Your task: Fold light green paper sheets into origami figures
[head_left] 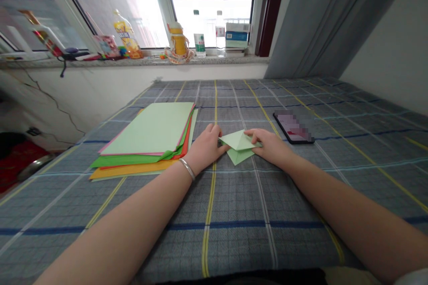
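Observation:
A small folded piece of light green paper [239,146] lies on the grey checked cloth [234,205] between both hands. My left hand [206,148], with a silver bangle on its wrist, pinches the paper's left corner with closed fingers. My right hand [270,144] presses its fingertips down on the paper's right side and top flap. The paper is partly folded into a pointed shape, with a lower triangle sticking out toward me.
A stack of coloured paper sheets [147,140], green on top with orange and red beneath, lies to the left. A black phone [294,127] rests to the right. Bottles [126,35] and boxes [237,35] stand along the windowsill. A grey curtain [321,18] hangs at the right.

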Motion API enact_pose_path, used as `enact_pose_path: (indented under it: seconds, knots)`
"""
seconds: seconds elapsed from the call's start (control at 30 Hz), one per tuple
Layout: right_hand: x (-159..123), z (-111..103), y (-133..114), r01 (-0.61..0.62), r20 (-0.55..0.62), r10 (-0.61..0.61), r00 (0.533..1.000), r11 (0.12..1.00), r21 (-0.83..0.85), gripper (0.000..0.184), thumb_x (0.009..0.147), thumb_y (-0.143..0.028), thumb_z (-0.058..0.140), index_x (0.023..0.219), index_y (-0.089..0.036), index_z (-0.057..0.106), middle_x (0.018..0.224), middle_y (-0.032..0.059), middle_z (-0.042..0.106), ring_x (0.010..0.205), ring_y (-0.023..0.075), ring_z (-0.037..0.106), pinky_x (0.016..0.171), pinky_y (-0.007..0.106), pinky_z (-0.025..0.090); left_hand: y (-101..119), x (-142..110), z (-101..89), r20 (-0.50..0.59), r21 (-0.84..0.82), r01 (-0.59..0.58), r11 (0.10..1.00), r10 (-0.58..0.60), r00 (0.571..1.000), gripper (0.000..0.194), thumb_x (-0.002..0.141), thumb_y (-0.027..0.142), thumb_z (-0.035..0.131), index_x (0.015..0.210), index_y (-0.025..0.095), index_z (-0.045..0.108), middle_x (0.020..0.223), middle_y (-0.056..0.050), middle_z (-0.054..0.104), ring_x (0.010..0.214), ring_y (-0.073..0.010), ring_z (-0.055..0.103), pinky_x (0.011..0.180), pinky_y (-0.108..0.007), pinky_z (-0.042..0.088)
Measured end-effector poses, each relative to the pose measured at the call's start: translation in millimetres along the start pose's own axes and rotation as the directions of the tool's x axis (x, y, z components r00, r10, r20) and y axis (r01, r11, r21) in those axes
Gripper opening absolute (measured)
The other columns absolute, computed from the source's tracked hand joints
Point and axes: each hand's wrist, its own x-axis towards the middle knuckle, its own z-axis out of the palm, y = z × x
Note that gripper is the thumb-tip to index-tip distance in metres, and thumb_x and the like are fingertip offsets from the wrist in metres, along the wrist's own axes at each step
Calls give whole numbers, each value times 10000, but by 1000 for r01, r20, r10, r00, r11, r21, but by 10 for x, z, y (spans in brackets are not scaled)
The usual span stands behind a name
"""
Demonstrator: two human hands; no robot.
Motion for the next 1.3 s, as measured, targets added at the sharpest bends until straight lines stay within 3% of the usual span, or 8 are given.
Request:
enact_pose_path:
  seconds: [0.2,0.4,0.53,0.67,0.8,1.03,1.13,1.3]
  knots:
    - [-28,-23,27,43,67,-47,997,997,57,176,683,-56,581,707,-212,502,1166,54,659,1079,195,594,929,364,435,4,1,-37,81,34,-197,980,194,978,146,796,160,571,940,175,589,999,-67,571,948,-207,549,853,-334,475]
    - [-36,-69,106,93,133,-98,986,995,38,163,672,-61,600,715,-212,556,1153,38,663,1061,194,601,935,361,437,-45,14,-4,163,-50,-457,888,459,873,270,876,166,518,1125,194,618,1151,-48,632,1041,-189,562,962,-336,435]
    - [-41,-109,92,152,218,-151,964,988,14,80,732,-204,672,801,-221,635,1127,40,672,1044,198,610,935,363,442,-56,7,80,193,-97,-506,857,515,835,344,923,252,493,1253,189,564,1268,-53,599,1134,-196,538,1024,-338,398]
    - [-49,-164,74,198,256,-179,950,979,-48,196,739,-303,708,921,-233,683,1083,44,688,1024,203,614,917,353,450,-74,15,74,221,-120,-508,853,522,824,395,915,373,515,1259,186,568,1292,-79,586,1176,-207,530,1044,-347,380]
    - [-53,-231,33,226,288,-183,940,966,-123,140,773,-325,681,866,-224,703,988,35,706,934,194,629,857,328,456,-112,36,-11,270,-112,-460,881,472,839,351,919,361,512,1188,163,620,1232,-89,626,1135,-197,575,1023,-320,400]
    - [-68,-330,-64,69,300,38,953,939,-337,141,769,-330,651,684,-218,650,762,6,664,713,162,591,582,266,369,-133,64,-97,305,-38,-344,938,339,890,188,893,263,549,888,173,714,931,-50,703,883,-173,637,842,-289,469]
    - [-73,-351,-68,1,279,117,953,922,-388,133,765,-326,635,673,-231,651,723,0,665,682,161,574,540,266,319,-115,64,-89,290,4,-256,967,244,925,183,875,264,559,815,166,702,842,-50,676,814,-176,618,785,-290,463]
    - [-75,-351,-38,18,234,64,970,942,-334,160,792,-300,584,672,-230,664,728,18,661,733,177,570,602,280,359,-88,63,-110,288,-37,-158,987,162,944,176,853,268,557,747,163,650,788,-35,628,724,-160,575,712,-280,439]
